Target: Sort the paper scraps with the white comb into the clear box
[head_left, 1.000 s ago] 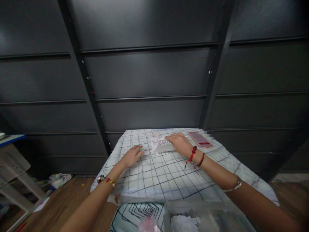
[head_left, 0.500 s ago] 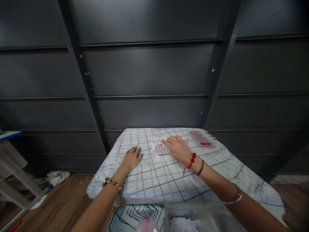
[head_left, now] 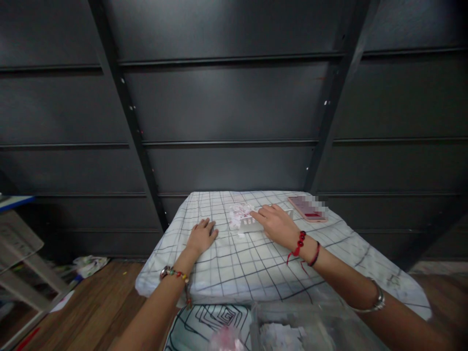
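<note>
My left hand (head_left: 202,236) lies flat on the white checked cloth (head_left: 234,265), fingers apart and holding nothing. To its right, my right hand (head_left: 278,224) is curled over a small white slotted plastic basket (head_left: 249,223), with the index finger reaching toward its left end. The thumb and the undersides of the fingers are hidden. At the basket's left end is a heap of small pink-and-white pieces (head_left: 237,212), too small to make out. Whether they lie in the basket or beside it, I cannot tell.
A pink-edged phone (head_left: 305,208) lies right of the basket. Nearest me are a clear plastic bin (head_left: 256,324) with white pieces inside and a blurred pink item (head_left: 225,337). A dark panelled wall (head_left: 226,107) stands behind; a pale frame (head_left: 25,273) stands left.
My right hand and the basket have shifted slightly to the right, and more of the slotted side shows. My left hand stays flat on the cloth. The whole view has shifted a little.
</note>
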